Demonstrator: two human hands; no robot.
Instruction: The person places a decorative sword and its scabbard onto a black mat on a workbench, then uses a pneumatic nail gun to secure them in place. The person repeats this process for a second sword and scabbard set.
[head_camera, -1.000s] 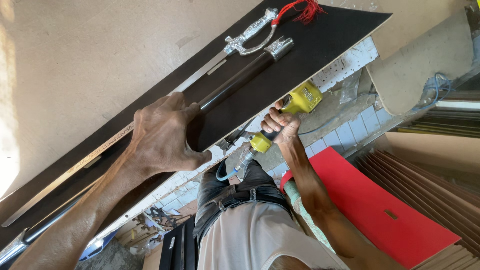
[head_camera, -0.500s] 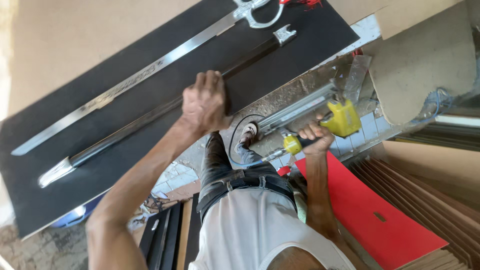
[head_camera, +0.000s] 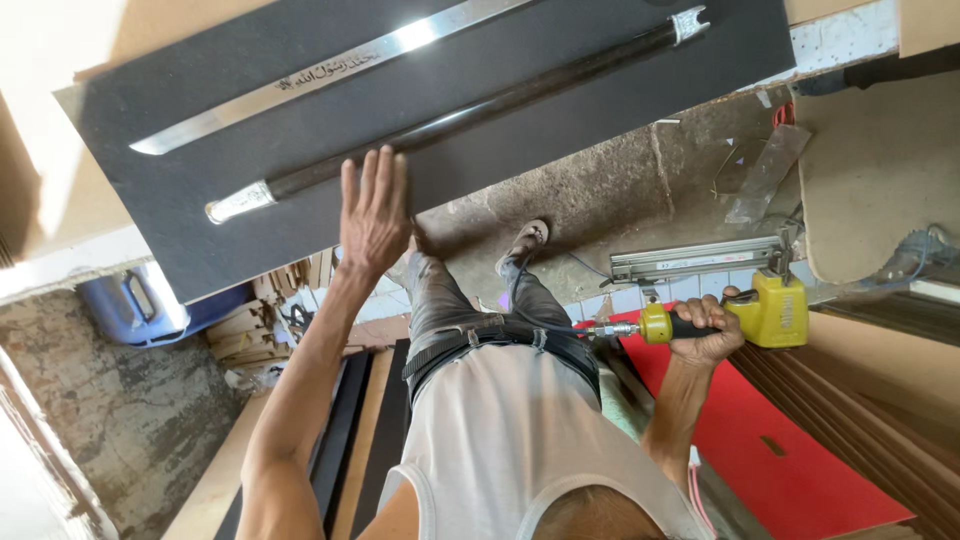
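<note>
head view | left hand (head_camera: 373, 212) was flat, fingers spread, pressing on the black board (head_camera: 600, 90), grasping nothing | board carried a bare sword blade (head_camera: 330, 70) and a dark scabbard (head_camera: 470, 110) just beside the fingertips | right hand (head_camera: 705, 335) was clenched round a yellow nail gun (head_camera: 760, 315), well off the board, over a red sheet (head_camera: 780, 450)

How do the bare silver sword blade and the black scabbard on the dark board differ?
The bare silver sword blade is flat, bright and engraved near its middle; the black scabbard is rounded, dark and plain, with silver metal caps at both ends. The blade lies farther from the left hand, whose fingertips reach the scabbard. The blade's hilt end runs out of view; the scabbard shows whole. Both lie parallel on the dark board. The right hand grips a yellow nail gun.
</note>
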